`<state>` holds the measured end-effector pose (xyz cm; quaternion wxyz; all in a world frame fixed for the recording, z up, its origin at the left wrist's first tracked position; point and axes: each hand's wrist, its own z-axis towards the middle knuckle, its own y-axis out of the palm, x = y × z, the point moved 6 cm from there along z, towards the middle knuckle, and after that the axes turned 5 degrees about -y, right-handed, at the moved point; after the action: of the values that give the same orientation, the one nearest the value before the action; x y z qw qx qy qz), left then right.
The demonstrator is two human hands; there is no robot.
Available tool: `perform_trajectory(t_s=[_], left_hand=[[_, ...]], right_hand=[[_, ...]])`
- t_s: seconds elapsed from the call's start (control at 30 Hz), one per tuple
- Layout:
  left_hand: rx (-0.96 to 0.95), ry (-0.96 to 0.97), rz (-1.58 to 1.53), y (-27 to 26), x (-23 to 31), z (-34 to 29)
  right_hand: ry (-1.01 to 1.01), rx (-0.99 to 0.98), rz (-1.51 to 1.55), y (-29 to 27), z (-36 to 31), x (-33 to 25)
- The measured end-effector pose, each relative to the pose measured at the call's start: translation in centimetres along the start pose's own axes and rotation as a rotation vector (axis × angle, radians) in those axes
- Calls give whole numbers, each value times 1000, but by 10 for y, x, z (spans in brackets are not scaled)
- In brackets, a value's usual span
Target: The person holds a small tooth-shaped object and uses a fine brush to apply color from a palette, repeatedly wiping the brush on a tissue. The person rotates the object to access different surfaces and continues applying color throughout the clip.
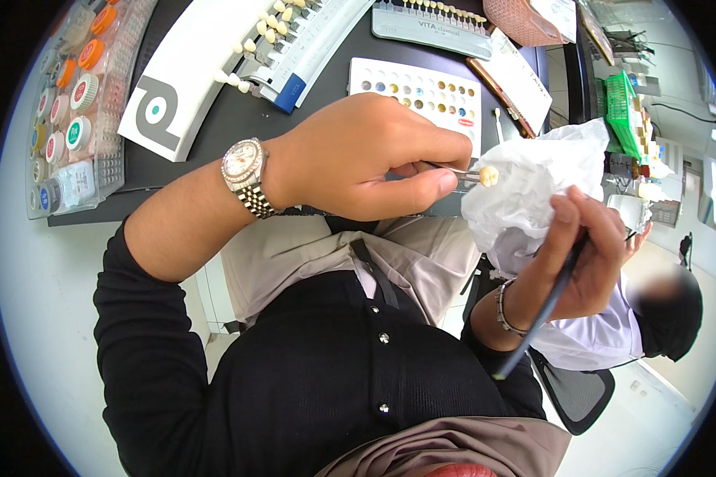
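Note:
My left hand is closed round metal tweezers, whose tips grip a small cream-coloured dental crown. Just right of the crown is a crumpled white tissue. My right hand pinches a slim dark-handled tool, with its butt end pointing down toward me. The tool's working tip is hidden, so I cannot tell its kind. The right fingertips overlap the tissue's lower edge; whether they also hold it does not show clearly. Both hands are above the front edge of the dark table.
A white palette with coloured wells lies behind my left hand. Tooth shade guides stand at the back, near a long white case. Capped jars fill a clear rack at left. A co-worker sits at right.

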<state>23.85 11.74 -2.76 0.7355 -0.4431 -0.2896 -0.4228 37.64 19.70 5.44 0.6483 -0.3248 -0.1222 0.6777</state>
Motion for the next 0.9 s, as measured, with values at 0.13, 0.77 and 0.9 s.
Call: perform_trajectory(t_s=[0.13, 0.77, 0.9], left_hand=[[-9, 47, -58, -1, 5, 2], [-49, 2, -205, -2, 3, 1], [-89, -4, -168, -1, 5, 2]], right_hand=[[218, 123, -8, -18, -5, 25], [364, 188, -155, -79, -40, 77], [225, 382, -100, -85, -39, 66]])
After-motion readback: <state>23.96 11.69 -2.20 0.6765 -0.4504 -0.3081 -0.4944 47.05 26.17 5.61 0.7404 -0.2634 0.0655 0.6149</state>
